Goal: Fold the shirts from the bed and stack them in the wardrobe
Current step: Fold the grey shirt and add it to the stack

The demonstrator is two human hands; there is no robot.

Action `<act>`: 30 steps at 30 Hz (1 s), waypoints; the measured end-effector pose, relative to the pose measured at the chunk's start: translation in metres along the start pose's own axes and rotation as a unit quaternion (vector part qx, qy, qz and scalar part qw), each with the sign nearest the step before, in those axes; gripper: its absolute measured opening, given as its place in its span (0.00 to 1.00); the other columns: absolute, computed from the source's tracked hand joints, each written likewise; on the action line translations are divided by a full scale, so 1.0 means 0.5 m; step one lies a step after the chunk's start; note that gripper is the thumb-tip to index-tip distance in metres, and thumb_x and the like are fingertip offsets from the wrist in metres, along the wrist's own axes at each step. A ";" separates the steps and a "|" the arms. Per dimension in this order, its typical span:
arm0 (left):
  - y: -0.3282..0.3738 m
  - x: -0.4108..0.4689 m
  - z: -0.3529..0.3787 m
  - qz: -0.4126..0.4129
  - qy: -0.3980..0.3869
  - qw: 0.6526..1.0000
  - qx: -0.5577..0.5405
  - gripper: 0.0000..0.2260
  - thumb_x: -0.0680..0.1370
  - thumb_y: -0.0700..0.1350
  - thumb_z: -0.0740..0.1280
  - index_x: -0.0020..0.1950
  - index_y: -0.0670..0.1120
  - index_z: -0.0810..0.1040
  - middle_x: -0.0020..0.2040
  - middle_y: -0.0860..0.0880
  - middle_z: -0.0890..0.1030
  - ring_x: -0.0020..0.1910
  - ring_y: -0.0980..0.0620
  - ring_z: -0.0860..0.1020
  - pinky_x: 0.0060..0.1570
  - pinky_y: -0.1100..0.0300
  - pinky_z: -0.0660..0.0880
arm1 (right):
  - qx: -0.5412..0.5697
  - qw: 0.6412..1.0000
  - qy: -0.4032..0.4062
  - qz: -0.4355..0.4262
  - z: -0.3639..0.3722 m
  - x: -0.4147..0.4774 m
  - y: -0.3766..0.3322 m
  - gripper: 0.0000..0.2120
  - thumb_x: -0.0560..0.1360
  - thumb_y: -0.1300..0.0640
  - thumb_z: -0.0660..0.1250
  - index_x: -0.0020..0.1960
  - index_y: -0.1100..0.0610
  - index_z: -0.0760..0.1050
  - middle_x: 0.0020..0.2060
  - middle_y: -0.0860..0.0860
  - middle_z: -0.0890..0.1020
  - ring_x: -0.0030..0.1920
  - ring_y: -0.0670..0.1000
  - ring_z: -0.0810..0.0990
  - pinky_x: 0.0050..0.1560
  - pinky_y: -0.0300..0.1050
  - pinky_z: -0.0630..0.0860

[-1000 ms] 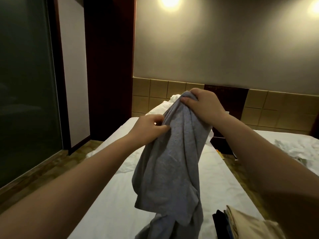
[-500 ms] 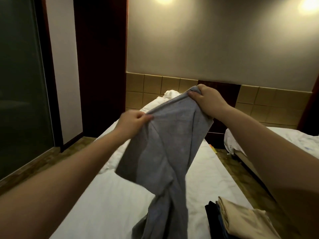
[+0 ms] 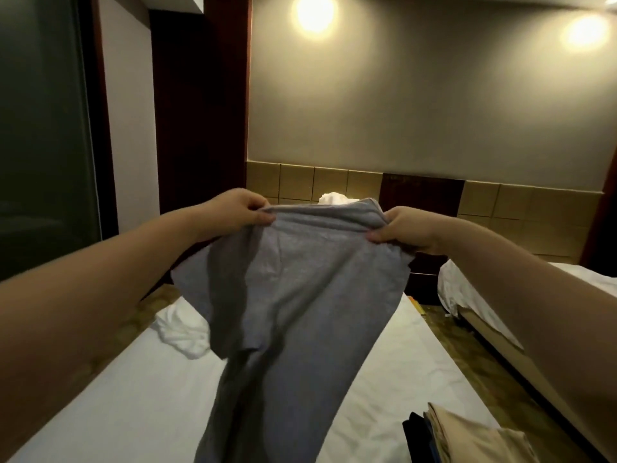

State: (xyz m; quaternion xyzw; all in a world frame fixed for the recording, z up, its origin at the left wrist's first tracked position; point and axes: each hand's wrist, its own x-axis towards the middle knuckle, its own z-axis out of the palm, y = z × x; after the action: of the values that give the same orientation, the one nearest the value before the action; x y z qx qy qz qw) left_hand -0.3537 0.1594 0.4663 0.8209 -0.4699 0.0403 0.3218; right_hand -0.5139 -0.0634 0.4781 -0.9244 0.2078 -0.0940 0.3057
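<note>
One frosted glass panel (image 3: 40,145) far left, with one dark wood panel (image 3: 200,111) beside it. One bed (image 3: 100,406) with a smooth white sheet, and one crumpled white cloth (image 3: 180,332) on its left edge. Two bare hands. Left hand (image 3: 238,212) pinches the top left edge of the one gray shirt (image 3: 300,295). The shirt is soft knit, wrinkled, stretched between the hands in the air over the bed, with its lower part hanging down toward the sheet. Right hand (image 3: 400,233) grips the top right edge, fingers curled into the fabric. Two round glowing wall lamps (image 3: 314,11) above. One folded pile (image 3: 474,436) near right on the bed, tan on top with dark layers beside it. One second bed (image 3: 474,295) far right, its white sheet rumpled.
</note>
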 end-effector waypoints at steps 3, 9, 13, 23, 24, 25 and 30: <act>-0.001 0.010 -0.022 0.037 0.083 0.988 0.126 0.06 0.77 0.40 0.65 0.51 0.43 0.80 0.49 0.45 0.80 0.53 0.46 0.76 0.56 0.56 0.68 | -0.128 0.975 0.162 -0.084 0.001 0.004 -0.033 0.12 0.78 0.58 0.62 0.57 0.62 0.77 0.54 0.59 0.80 0.55 0.59 0.78 0.54 0.48 0.72; -0.003 0.027 -0.005 0.037 0.193 0.964 0.180 0.08 0.78 0.40 0.62 0.52 0.46 0.79 0.52 0.43 0.80 0.49 0.44 0.76 0.45 0.56 0.67 | -0.216 0.904 0.314 -0.193 -0.016 -0.009 -0.092 0.10 0.77 0.59 0.61 0.56 0.61 0.73 0.53 0.61 0.79 0.53 0.61 0.76 0.48 0.49 0.69; -0.063 0.022 0.071 -0.041 0.168 0.980 0.101 0.12 0.77 0.36 0.61 0.56 0.45 0.80 0.51 0.45 0.80 0.48 0.47 0.76 0.44 0.60 0.68 | -0.242 0.968 -0.012 -0.058 0.021 -0.003 -0.052 0.17 0.69 0.45 0.72 0.52 0.55 0.77 0.46 0.50 0.78 0.48 0.51 0.76 0.50 0.45 0.74; -0.066 0.052 0.066 0.096 0.264 0.956 0.082 0.14 0.75 0.45 0.58 0.51 0.43 0.81 0.48 0.41 0.83 0.48 0.44 0.80 0.49 0.52 0.75 | -0.215 0.923 0.228 -0.225 -0.025 0.031 -0.025 0.06 0.73 0.61 0.61 0.47 0.61 0.76 0.45 0.56 0.80 0.47 0.55 0.77 0.47 0.48 0.72; -0.054 0.053 0.056 0.115 0.223 0.963 0.100 0.12 0.76 0.45 0.61 0.51 0.42 0.81 0.48 0.41 0.83 0.48 0.44 0.80 0.49 0.52 0.75 | -0.171 0.927 0.244 -0.228 -0.039 0.036 -0.033 0.08 0.74 0.61 0.61 0.47 0.62 0.77 0.45 0.56 0.81 0.46 0.55 0.77 0.47 0.47 0.72; -0.041 0.054 0.057 0.115 0.136 0.973 0.143 0.10 0.77 0.44 0.63 0.52 0.42 0.82 0.49 0.41 0.82 0.48 0.44 0.79 0.50 0.53 0.75 | -0.188 0.941 0.191 -0.205 -0.044 0.033 -0.040 0.08 0.76 0.59 0.61 0.47 0.61 0.78 0.43 0.55 0.80 0.45 0.53 0.76 0.45 0.44 0.70; -0.042 0.087 0.004 0.026 0.123 0.988 0.089 0.08 0.76 0.39 0.67 0.53 0.42 0.83 0.44 0.45 0.83 0.45 0.48 0.80 0.47 0.60 0.75 | -0.123 0.960 0.175 -0.179 -0.021 0.033 -0.012 0.07 0.76 0.61 0.63 0.43 0.54 0.78 0.39 0.48 0.80 0.42 0.48 0.77 0.46 0.40 0.70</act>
State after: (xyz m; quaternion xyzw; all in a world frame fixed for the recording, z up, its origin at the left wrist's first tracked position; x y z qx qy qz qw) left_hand -0.3134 0.1333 0.4702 0.8226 -0.4428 0.1909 0.3015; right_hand -0.5003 -0.0717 0.4908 -0.9459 0.0989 -0.2818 0.1267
